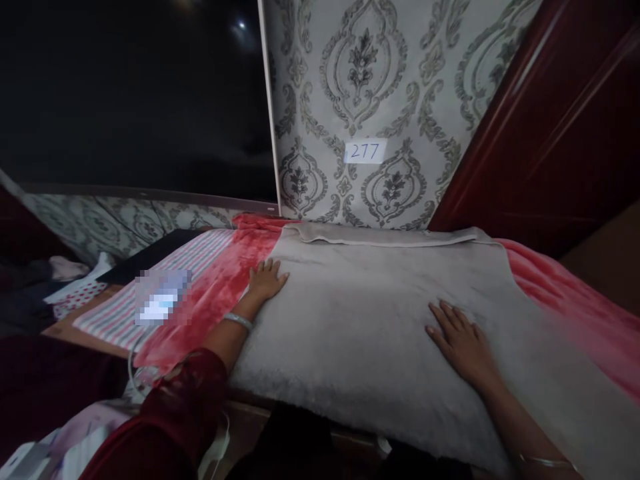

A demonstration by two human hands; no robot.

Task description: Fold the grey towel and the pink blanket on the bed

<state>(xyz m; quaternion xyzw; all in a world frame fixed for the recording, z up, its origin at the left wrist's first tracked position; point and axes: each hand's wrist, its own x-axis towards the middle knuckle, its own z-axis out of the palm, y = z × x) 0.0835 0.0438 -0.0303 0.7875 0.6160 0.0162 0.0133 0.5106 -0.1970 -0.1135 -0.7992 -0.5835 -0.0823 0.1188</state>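
And there's the left hand left of centre, right hand lower right, both spread loosely on grey cloth.

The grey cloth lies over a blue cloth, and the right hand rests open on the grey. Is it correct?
No: the head view shows the grey cloth over a red cloth, not blue. The right hand rests open on the grey.

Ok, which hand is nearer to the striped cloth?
Left. The left hand rests at the left edge of the grey cloth, with red cloth between it and the striped cloth. The right hand lies farther off, right of the grey cloth's middle.
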